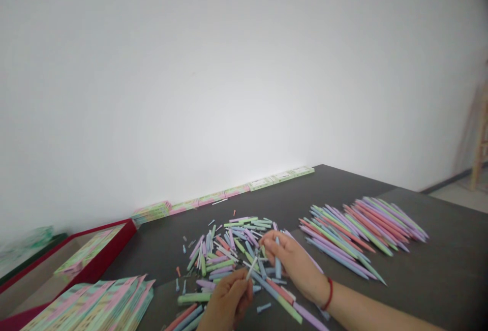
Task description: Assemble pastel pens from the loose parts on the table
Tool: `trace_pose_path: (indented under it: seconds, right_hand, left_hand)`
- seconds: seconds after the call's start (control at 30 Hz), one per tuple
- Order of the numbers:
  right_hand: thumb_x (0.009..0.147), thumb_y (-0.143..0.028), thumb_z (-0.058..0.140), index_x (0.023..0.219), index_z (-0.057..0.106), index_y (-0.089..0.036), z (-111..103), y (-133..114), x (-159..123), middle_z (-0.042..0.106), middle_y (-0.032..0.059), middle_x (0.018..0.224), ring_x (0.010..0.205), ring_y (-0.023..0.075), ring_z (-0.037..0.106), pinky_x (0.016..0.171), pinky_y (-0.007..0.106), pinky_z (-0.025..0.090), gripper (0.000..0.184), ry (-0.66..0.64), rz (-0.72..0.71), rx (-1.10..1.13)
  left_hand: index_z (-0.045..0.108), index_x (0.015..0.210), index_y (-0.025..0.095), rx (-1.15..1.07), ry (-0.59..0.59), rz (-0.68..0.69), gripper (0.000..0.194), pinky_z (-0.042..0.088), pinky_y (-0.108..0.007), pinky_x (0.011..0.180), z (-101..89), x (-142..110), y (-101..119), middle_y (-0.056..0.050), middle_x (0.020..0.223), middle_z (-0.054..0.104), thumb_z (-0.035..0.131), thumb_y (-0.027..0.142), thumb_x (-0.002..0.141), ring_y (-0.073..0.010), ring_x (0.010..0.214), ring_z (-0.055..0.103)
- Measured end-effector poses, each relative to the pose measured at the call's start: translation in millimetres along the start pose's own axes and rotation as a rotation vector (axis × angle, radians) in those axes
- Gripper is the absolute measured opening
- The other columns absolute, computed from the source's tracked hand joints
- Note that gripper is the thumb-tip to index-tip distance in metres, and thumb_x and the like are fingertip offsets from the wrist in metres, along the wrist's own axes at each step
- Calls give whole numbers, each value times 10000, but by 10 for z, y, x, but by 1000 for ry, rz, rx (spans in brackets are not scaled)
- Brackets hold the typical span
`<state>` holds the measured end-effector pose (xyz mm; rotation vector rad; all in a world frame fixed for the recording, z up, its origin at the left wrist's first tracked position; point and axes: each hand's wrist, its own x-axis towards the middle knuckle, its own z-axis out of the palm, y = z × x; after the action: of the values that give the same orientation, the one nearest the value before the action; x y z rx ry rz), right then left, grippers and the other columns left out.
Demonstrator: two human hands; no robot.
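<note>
Over the pile of pastel pen parts (213, 257) both of my hands are closed. My left hand (229, 298) pinches a thin white pen refill (251, 268), which slants up and to the right. Near its upper tip, the fingers of my right hand (295, 265) come together, and a light blue pen barrel (278, 259) stands upright in their grip. Whether those fingertips also pinch a smaller part is too blurred to tell. Below my hands lie long barrels in blue, green, red and purple, and a small blue pen piece (264, 308).
Two heaps of pointed pastel pens (343, 239) lie to the right on the dark table (419, 280). Printed packets (95, 303) fan out at front left, beside a red box (114, 252). Flat printed boxes (282, 177) line the white wall.
</note>
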<state>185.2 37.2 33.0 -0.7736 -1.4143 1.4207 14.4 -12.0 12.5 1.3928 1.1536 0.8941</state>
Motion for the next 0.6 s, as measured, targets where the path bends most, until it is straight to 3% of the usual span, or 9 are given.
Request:
trace_pose_path:
  seconds: [0.1,0.23,0.47,0.6]
  right_hand:
    - [864,-486,454,690,472,-182,-103,-38,79,374,-86,499,383,55,256,389,203,174,351,170,-105,-4]
    - [871,-463,460,696,514,-179,-165,-67,116,379,-85,439,401,75,314,438,210,255,338,204,-183,-131]
    - [838,-416,499,684,534,-179,-33,-31,21,451,-66,460,416,90,414,447,208,324,284,82,-118,-251]
    - [841,-371,495,768,534,-177,59,1,-79,520,-47,564,483,96,479,481,202,381,211,-133,-48,-209]
  left_hand:
    - [419,596,220,30,7,3,248,99,-233,382,-6,9,-8,109,401,273,376,409,750,-70,343,179]
    - [428,593,216,88,16,7,227,119,-233,398,0,0,-9,109,404,277,391,379,747,-73,359,200]
    - [420,592,214,199,17,8,207,163,-241,447,11,-39,54,99,444,286,369,304,771,-89,411,240]
    - [453,631,205,412,26,96,205,247,-242,509,7,-60,152,68,540,364,362,250,808,-113,510,336]
